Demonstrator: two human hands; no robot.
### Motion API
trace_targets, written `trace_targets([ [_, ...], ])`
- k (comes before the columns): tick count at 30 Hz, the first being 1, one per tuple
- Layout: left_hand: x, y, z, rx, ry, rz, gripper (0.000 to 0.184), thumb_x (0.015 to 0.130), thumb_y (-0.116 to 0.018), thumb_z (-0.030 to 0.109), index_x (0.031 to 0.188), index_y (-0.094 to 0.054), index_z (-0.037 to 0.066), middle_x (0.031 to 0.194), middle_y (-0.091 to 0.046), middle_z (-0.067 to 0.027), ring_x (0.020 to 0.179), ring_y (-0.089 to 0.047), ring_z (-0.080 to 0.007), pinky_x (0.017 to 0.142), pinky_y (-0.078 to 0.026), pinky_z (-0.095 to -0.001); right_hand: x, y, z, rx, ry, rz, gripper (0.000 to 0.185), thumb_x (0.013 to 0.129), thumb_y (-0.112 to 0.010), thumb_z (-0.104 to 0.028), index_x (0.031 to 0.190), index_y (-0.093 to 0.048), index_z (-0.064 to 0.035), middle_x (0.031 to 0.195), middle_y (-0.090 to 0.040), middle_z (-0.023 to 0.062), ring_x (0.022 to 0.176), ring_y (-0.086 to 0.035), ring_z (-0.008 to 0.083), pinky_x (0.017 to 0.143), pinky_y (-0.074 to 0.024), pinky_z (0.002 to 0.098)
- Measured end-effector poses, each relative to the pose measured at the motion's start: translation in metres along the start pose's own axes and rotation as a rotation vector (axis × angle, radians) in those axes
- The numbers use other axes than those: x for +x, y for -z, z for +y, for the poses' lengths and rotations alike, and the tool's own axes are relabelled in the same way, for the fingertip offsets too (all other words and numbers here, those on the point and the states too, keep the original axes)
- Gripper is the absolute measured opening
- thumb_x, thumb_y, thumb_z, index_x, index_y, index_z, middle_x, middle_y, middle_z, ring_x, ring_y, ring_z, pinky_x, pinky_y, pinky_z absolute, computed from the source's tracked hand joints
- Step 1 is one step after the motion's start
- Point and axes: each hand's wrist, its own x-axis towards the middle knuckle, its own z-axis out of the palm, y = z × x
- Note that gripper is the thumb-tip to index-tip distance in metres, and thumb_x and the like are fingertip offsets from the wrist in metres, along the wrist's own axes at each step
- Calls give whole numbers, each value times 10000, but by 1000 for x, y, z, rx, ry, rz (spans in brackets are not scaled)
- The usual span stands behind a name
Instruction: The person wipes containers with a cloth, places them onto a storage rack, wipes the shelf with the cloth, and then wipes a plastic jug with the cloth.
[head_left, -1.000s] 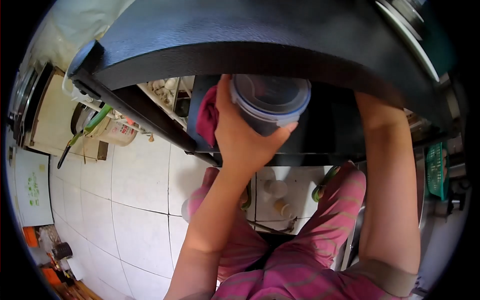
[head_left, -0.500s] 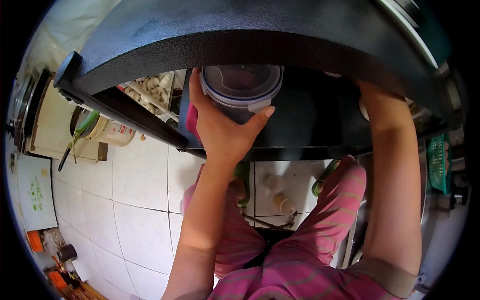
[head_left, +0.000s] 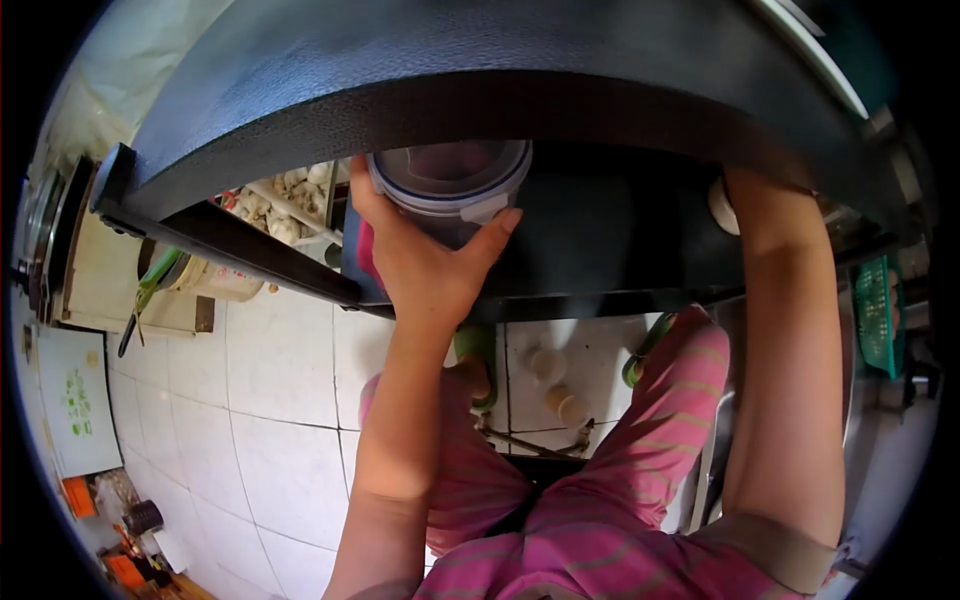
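While your left hand (head_left: 430,262) grips the clear lidded container (head_left: 452,205), its thumb presses near the white clip and its fingers curl around the far side, partly hidden. Container upright on or just above the lower black shelf (head_left: 610,235), toward its left end; cannot tell whether its base touches. Upper black shelf (head_left: 450,45) overhangs the container's far edge. Dark red cloth (head_left: 366,248) just beside your left wrist, on the shelf's left side.

Your right forearm (head_left: 785,300) reaches under the upper shelf; right hand hidden there, so cannot tell what its fingers are doing. Pale round object (head_left: 722,207) beside that forearm, partly covered.

Garlic bulbs (head_left: 290,205) left of the shelves. Green basket (head_left: 878,318) out to the right. Cups (head_left: 566,406) on the tiled floor (head_left: 283,440) between your feet.
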Motion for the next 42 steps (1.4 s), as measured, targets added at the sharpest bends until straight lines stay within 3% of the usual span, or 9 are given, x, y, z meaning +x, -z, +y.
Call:
trace_targets([
  [15, 1, -6, 2, 70, 16, -1, 1199, 620, -883, 299, 1482, -88, 48, 1376, -375, -213, 1257, -408, -323, 1077, -308, -391, -2, -18, -28, 4, 21, 45, 482, 831, -672, -371, 1220, -591, -98, 1232, -539, 195, 1176, -501, 385, 920, -445, 509],
  [18, 0, -9, -1, -12, 27, 21, 1231, 569, -894, 269, 1467, -105, -25, 1410, -337, -254, 1279, -413, -367, 1055, -349, -409, -6, -13, -29, 3, 40, 79, 485, 832, -671, -374, 1223, -590, -99, 1235, -536, 197, 1178, -499, 386, 920, -446, 510],
  [24, 0, -5, 2, -9, 86, -8, 1211, 582, -890, 277, 1460, -111, -20, 1411, -327, -250, 1286, -401, -362, 1058, -344, -408, -110, 9, -51, -38, 203, 263, 490, 833, -671, -380, 1228, -587, -102, 1243, -531, 199, 1181, -496, 387, 920, -446, 512],
  [28, 1, -6, -2, -33, -7, -21, 1178, 612, -881, 291, 1464, -116, 13, 1401, -337, -237, 1275, -394, -343, 1070, -313, -406, -174, -16, -40, -151, -6, -5, 497, 846, -666, -380, 1251, -565, -110, 1287, -482, 224, 1191, -468, 440, 884, -479, 521],
  [29, 2, -7, 0, -57, -22, -25, 1160, 636, -873, 299, 1472, -110, 42, 1401, -338, -228, 1275, -379, -334, 1087, -281, -407, -172, -30, -30, -6, -103, -204, 541, 863, -637, -366, 1288, -530, -48, 1357, -480, 203, 1314, -365, 389, 1066, -328, 462],
  [30, 1, -8, 3, -60, -25, -30, 1160, 636, -873, 299, 1472, -110, 42, 1401, -338, -228, 1275, -379, -334, 1087, -281, -407, -168, -41, -28, -9, -109, -202, 541, 863, -637, -366, 1288, -530, -48, 1357, -480, 203, 1314, -365, 389, 1066, -328, 462],
  [33, 1, -13, 7, -1, -5, 35, 1150, 632, -876, 334, 1460, -134, 39, 1384, -362, -231, 1272, -383, -336, 1077, -293, -403, -148, -81, -28, 5, -138, -168, 545, 865, -635, -349, 1309, -517, -56, 1366, -466, 204, 1306, -374, 383, 1076, -315, 469],
  [35, 0, -17, 11, 29, 3, 39, 1153, 623, -882, 285, 1455, -132, 11, 1382, -358, -239, 1267, -396, -343, 1069, -308, -398, -133, -106, -15, -101, -24, 15, 487, 887, -621, -323, 1282, -534, -52, 1361, -444, 236, 1221, -442, 461, 947, -434, 550],
  [42, 0, -25, 11, 10, 34, 28, 1167, 617, -886, 229, 1445, -108, -35, 1370, -353, -268, 1260, -405, -358, 1062, -321, -398, -92, -119, -6, 195, 120, 224, 442, 896, -607, -292, 1282, -549, -84, 1332, -514, 186, 1221, -480, 390, 989, -407, 525],
])
